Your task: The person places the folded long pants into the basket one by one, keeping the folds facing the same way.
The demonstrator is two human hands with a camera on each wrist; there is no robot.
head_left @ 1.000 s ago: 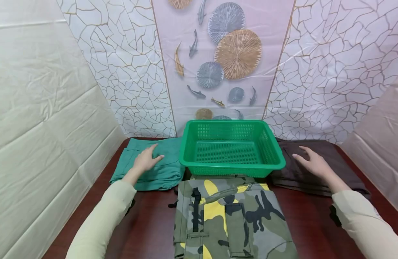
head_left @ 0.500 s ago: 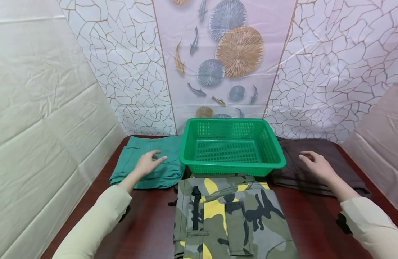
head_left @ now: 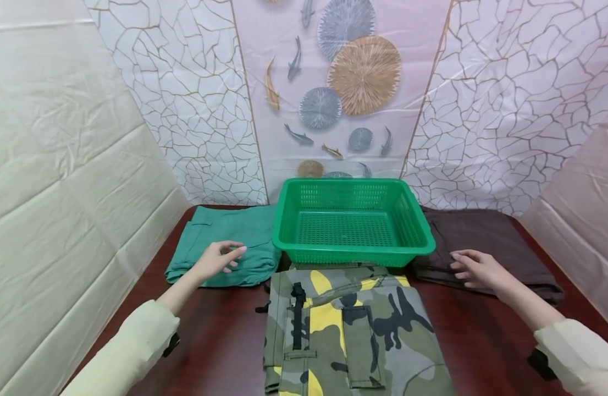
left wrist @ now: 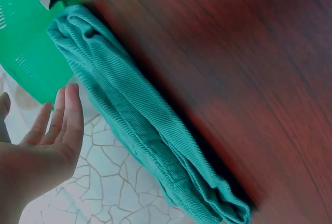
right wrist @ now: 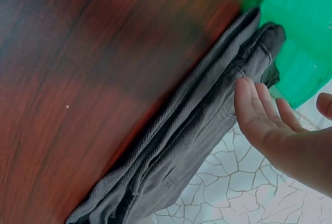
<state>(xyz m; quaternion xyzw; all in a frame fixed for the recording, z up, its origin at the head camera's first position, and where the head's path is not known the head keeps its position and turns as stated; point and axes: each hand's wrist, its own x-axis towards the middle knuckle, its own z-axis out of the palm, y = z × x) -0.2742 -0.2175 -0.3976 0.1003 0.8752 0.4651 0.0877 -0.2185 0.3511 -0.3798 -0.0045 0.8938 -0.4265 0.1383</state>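
My left hand [head_left: 219, 259] hovers over the near part of a folded teal garment [head_left: 235, 225], its fingers loosely bent and holding nothing. In the left wrist view the hand [left wrist: 52, 141] is apart from the teal fabric [left wrist: 140, 115]. On the other side, my right hand [head_left: 482, 269] is over a folded dark brown garment [head_left: 482, 231], also with nothing in its relaxed fingers. The right wrist view has its fingertips close to the dark folds [right wrist: 192, 125]; whether they touch I cannot tell. Between the hands lies folded camouflage clothing [head_left: 353, 335] with yellow patches and a black strap.
A green plastic basket [head_left: 353, 257] with perforated walls stands behind the camouflage clothing, between the two folded garments. All rest on a dark red wooden table [head_left: 215, 335]. A patterned sheet [head_left: 210, 110] hangs behind, and pale cloth walls [head_left: 61, 192] flank the table.
Both hands have drawn back slightly toward the person, and their fingers have bent more. The garments and basket have stayed in place; the head view has tilted slightly.
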